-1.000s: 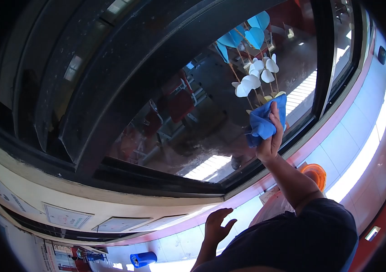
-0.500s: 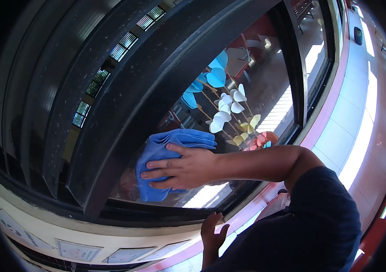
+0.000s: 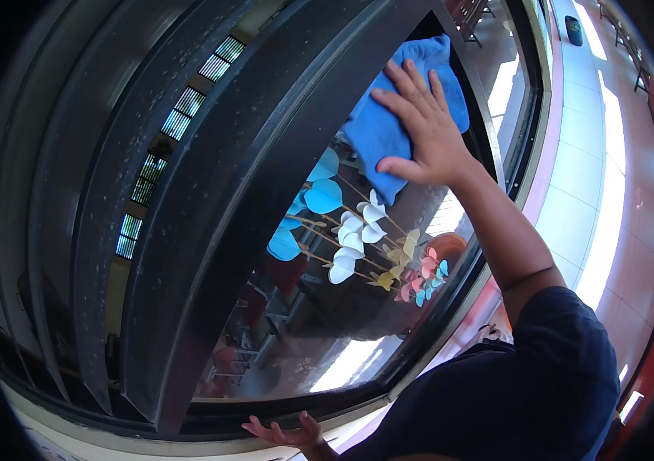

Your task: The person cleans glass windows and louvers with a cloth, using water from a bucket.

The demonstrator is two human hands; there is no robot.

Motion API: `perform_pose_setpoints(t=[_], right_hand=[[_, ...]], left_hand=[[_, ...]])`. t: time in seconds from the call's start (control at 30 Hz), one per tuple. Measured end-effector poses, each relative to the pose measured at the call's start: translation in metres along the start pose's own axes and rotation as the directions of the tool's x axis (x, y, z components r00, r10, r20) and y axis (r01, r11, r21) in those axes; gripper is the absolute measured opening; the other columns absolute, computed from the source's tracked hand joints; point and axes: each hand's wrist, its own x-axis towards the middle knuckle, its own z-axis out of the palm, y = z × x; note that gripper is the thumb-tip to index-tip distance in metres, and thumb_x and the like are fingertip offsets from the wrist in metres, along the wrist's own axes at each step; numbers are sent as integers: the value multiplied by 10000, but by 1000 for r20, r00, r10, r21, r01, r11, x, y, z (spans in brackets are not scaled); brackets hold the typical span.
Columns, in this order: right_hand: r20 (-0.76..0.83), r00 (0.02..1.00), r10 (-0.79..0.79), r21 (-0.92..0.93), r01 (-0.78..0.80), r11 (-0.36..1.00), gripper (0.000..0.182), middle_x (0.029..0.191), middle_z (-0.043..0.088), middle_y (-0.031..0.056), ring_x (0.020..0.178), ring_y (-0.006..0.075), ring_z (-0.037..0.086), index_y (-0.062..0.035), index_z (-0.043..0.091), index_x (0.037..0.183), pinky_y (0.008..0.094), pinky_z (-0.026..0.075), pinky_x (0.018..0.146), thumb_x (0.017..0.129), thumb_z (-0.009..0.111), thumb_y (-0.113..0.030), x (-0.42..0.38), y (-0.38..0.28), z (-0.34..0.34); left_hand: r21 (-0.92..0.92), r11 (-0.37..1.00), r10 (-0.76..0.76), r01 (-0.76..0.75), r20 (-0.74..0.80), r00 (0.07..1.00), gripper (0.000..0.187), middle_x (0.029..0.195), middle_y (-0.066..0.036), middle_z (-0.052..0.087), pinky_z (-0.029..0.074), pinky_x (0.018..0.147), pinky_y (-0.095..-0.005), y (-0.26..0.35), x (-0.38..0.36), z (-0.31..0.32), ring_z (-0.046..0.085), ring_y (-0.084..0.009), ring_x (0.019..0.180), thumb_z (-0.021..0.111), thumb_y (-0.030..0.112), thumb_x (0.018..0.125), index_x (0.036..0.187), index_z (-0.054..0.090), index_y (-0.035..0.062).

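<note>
My right hand (image 3: pixel 427 127) presses a folded blue cleaning cloth (image 3: pixel 381 127) flat against the upper part of a window pane (image 3: pixel 304 307), with its fingers spread over the cloth and the thumb out to the left. My left hand (image 3: pixel 288 434) is low in the view near the bottom of the window frame. Its fingers are apart and it holds nothing. Strings of paper shapes show at the pane below the cloth: blue (image 3: pixel 323 197), white (image 3: pixel 350 230), yellow (image 3: pixel 400 257) and pink (image 3: pixel 427 265).
Dark window slats (image 3: pixel 189 253) fill the left side, with small barred windows (image 3: pixel 182 113) visible through them. To the right runs a tiled walkway (image 3: pixel 580 154) with bright sun patches. A dark bin-like object (image 3: pixel 573 31) stands far along it.
My right hand has slid the blue cloth from the lower part of the pane to its upper part. My left hand now shows lower and farther left, and the view has shifted.
</note>
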Motion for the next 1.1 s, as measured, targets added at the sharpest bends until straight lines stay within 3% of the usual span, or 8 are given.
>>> perform_pose_setpoints(t=[0.1, 0.27, 0.37, 0.47, 0.57, 0.63, 0.77, 1.1], right_hand=[[-127, 989, 82, 92, -71, 993, 850, 1623, 297, 152, 1507, 406, 224, -207, 465, 1494, 595, 91, 1197, 809, 622, -686, -2, 19, 3], [-81, 981, 179, 225, -156, 962, 524, 1589, 369, 170, 1500, 424, 238, -195, 604, 1393, 590, 85, 1193, 870, 619, -200, -29, -11, 9], [87, 996, -31, 320, 2, 948, 502, 1567, 425, 83, 1486, 372, 301, -299, 619, 1372, 613, 55, 1194, 870, 608, -310, -108, -67, 24], [312, 917, -250, 312, 150, 938, 520, 1572, 420, -22, 1395, 237, 448, -382, 561, 1402, 532, 298, 1114, 889, 644, -419, -202, -82, 34], [378, 858, -346, 425, 171, 889, 562, 1576, 406, -67, 1372, 169, 458, -418, 526, 1420, 477, 355, 1049, 877, 668, -449, -194, -48, 26], [308, 885, -348, 278, 267, 923, 600, 1581, 397, -80, 1414, 151, 405, -430, 506, 1433, 532, 229, 1136, 861, 671, -505, -177, -32, 23], [187, 946, -264, 127, 243, 962, 561, 1592, 386, 80, 1511, 311, 271, -337, 570, 1416, 582, 34, 1208, 982, 383, -640, -65, 16, 9], [-140, 988, 67, 241, -31, 970, 560, 1577, 362, 199, 1440, 450, 343, -201, 537, 1417, 548, 259, 1175, 858, 568, -218, -49, 79, 10]], left_hand=[[108, 994, 22, -15, -64, 998, 595, 1509, -260, 354, 240, 1120, -701, -16, -3, 13, 323, -499, 1418, 533, 526, 980, 1414, 369, 152], [231, 967, 144, -112, -127, 981, 552, 1473, -256, 405, 270, 1113, -690, -1, -1, 28, 367, -494, 1391, 508, 534, 984, 1376, 416, 156], [240, 961, 167, -138, -104, 980, 550, 1461, -253, 420, 277, 1112, -686, 15, 5, 36, 384, -491, 1379, 499, 539, 986, 1370, 427, 152], [251, 954, 192, -163, -91, 977, 549, 1449, -249, 434, 285, 1112, -681, 25, 11, 41, 400, -487, 1366, 490, 545, 988, 1365, 439, 148], [261, 951, 196, -164, -99, 976, 550, 1437, -245, 449, 292, 1111, -676, 30, 15, 41, 417, -484, 1353, 481, 551, 990, 1359, 450, 144], [264, 948, 211, -179, -95, 973, 551, 1429, -243, 459, 297, 1111, -673, 29, 16, 43, 428, -481, 1344, 475, 554, 991, 1355, 457, 141], [270, 941, 235, -202, -96, 967, 554, 1413, -238, 478, 307, 1111, -666, 27, 17, 44, 451, -477, 1327, 463, 562, 994, 1348, 472, 136], [281, 933, 262, -225, -102, 960, 569, 1373, -225, 527, 331, 1109, -650, 20, 14, 38, 507, -465, 1284, 433, 580, 1000, 1330, 510, 123]])
